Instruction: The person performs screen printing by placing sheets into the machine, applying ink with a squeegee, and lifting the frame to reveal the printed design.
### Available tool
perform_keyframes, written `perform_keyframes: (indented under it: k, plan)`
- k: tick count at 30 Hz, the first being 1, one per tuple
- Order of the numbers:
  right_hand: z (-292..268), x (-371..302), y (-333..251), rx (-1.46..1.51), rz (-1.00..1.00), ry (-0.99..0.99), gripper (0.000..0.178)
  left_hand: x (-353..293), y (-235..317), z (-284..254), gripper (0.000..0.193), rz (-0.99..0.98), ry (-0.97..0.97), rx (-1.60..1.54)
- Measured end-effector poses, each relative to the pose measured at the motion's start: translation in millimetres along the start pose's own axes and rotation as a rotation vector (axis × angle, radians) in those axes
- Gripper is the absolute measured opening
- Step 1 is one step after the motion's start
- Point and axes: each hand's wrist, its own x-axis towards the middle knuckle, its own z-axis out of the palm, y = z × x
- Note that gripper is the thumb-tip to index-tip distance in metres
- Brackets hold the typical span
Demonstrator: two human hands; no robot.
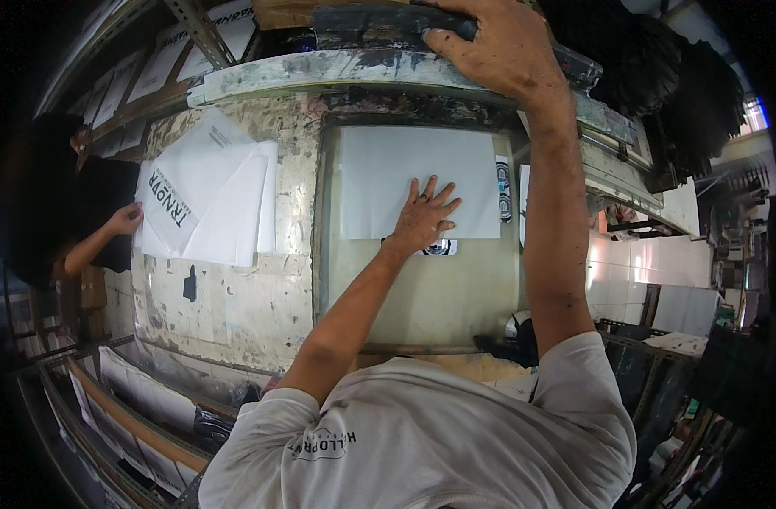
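My left hand (424, 214) lies flat with fingers spread on a white sheet (375, 174). The sheet rests on a pale, glassy work surface (388, 297) set in a dark frame. Dark printed artwork (440, 248) peeks out below the sheet's lower edge, and more printed pieces (502, 188) show along its right side. My right arm reaches far forward. At its end my right hand (498, 51) is closed around a dark, ink-stained squeegee (367, 25), above a paint-smeared white bar (286, 72); some of its fingers are cut off by the top edge.
On the worn table (235, 305) to the left sits a pile of white sheets and printed clear bags (210, 195). Another person's hand (125, 219) touches the pile's left edge. Racks with boards (133, 407) stand at lower left; dark cloths (659, 76) hang at upper right.
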Motion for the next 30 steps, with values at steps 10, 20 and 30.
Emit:
perform_keyframes:
  k: [10, 20, 30]
  plan:
    - [-6.0, -2.9, -5.7, 0.024, 0.017, -0.025, 0.043, -2.6, 4.1, -5.4, 0.056, 0.009, -0.018, -0.027]
    - [-0.1, -11.3, -6.9, 0.011, -0.028, -0.011, 0.043, -18.5, 4.0, -29.1, 0.059, 0.008, 0.118, -0.276]
    - [45.8, -157.7, -39.6, 0.020, 0.005, -0.019, 0.043, -156.3, -19.9, -171.2, 0.072, -0.394, 1.278, -1.169]
